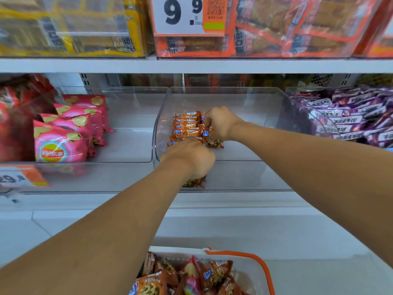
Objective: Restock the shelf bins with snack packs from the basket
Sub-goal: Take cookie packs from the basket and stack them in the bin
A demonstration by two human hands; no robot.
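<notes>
A row of orange snack packs [187, 126] stands in the clear middle shelf bin [244, 96]. My right hand [221, 122] reaches into the bin and grips the right end of that row with curled fingers. My left hand [191, 158] is at the bin's front and grips an orange snack pack [194, 182] whose lower end shows below the fist. The white basket with an orange handle [265, 271] sits at the bottom of the view and holds several more orange and pink packs.
The left bin [131, 145] holds pink chip bags [61, 143] along its left side. The right bin holds purple packs [350, 118]. Boxed goods and a price sign [180, 15] fill the shelf above. A white ledge [255, 226] runs between shelf and basket.
</notes>
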